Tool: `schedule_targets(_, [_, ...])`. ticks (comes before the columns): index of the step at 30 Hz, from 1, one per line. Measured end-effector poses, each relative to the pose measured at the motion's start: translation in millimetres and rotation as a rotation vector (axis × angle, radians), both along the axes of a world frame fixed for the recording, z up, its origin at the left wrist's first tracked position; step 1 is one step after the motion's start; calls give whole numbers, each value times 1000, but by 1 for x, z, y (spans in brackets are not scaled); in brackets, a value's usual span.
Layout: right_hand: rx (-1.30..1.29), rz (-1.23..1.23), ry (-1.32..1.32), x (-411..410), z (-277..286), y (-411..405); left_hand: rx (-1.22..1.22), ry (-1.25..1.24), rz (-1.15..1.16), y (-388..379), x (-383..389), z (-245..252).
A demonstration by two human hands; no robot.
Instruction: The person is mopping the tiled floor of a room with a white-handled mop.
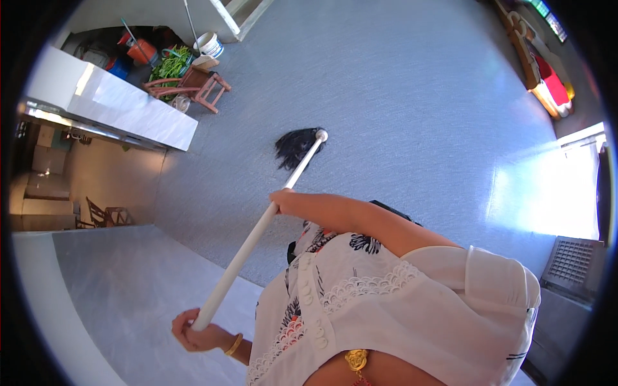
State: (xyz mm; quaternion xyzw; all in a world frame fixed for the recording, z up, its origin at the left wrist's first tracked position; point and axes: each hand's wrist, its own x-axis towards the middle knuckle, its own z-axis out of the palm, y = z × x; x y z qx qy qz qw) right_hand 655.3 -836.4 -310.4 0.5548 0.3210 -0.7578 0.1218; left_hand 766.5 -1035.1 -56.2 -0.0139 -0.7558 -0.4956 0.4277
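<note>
A mop with a long white handle [239, 255] slants from the lower left up to the middle of the head view. Its black strand head [295, 146] lies fanned out on the grey floor [396, 96]. My right hand [281, 200] is closed around the handle partway along, with that arm stretched across my body. My left hand [193, 332], a gold bangle at its wrist, grips the handle's upper end at the lower left. The white patterned blouse covers most of the lower view.
A reddish wooden chair [198, 84], leafy greens [171, 65] and a white bucket [209, 45] stand at the upper left. The end of a pale wall [140, 108] juts out below them, beside a doorway. A wooden seat with a red cushion [552, 79] is at the upper right.
</note>
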Motion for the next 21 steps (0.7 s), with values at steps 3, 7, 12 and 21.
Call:
schedule_targets(3, [75, -99, -4, 2, -33, 60, -96, -41, -176, 35, -11, -22])
schedule_targets(7, [34, -349, 50, 27, -27, 142, -236, -41, -481, 84, -30, -47])
schedule_targets(12, [24, -636, 73, 85, -48, 245, -334, 115, -889, 167, -45, -67])
schedule_targets(21, [18, -1285, 141, 253, -81, 352, -385, 206, -1650, 303, -16, -88])
